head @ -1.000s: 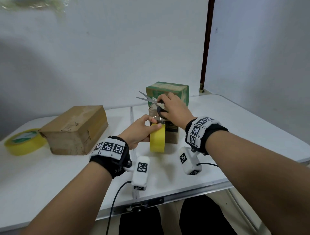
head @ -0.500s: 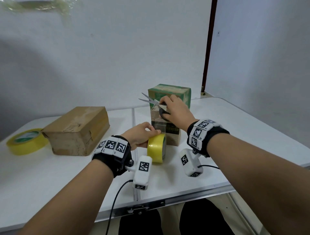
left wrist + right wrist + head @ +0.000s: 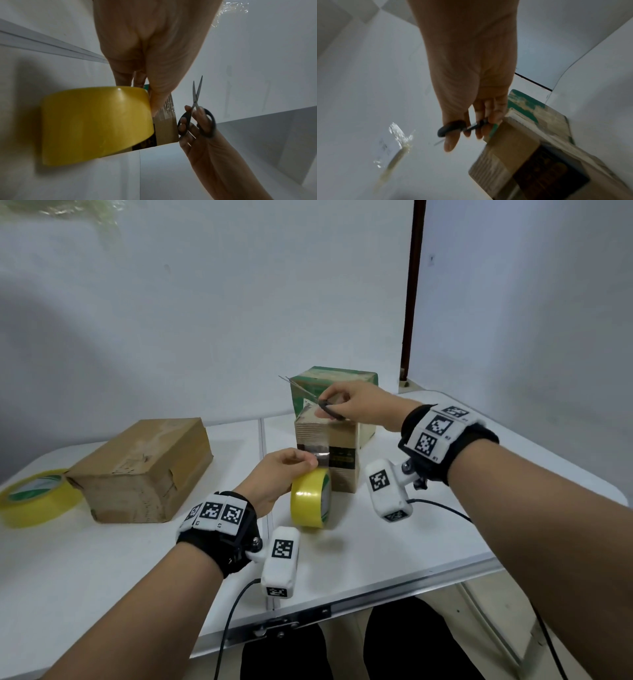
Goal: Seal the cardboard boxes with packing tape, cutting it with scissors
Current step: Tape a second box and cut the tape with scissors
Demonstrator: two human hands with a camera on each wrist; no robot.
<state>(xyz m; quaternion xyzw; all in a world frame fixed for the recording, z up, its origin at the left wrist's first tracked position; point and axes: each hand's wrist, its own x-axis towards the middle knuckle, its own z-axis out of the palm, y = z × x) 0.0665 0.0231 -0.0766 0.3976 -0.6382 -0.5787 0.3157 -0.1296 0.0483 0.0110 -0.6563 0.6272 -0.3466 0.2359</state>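
Tape runs uncut down the upright green-brown cardboard box [image 3: 327,436]; left hand [image 3: 279,474] grips the yellow roll [image 3: 310,498], right hand [image 3: 359,405] grasps black-handled scissors [image 3: 317,402].

White folding table [image 3: 394,546]; white walls [image 3: 205,302]; dark vertical pipe [image 3: 412,285] in corner.

Even, soft indoor light in the head view, wrist views dimmer — motion-blurred, edges bowed by wide lenses, soft shadows.

Bare packing room: white folding table [image 3: 394,556], plain white walls [image 3: 205,302].
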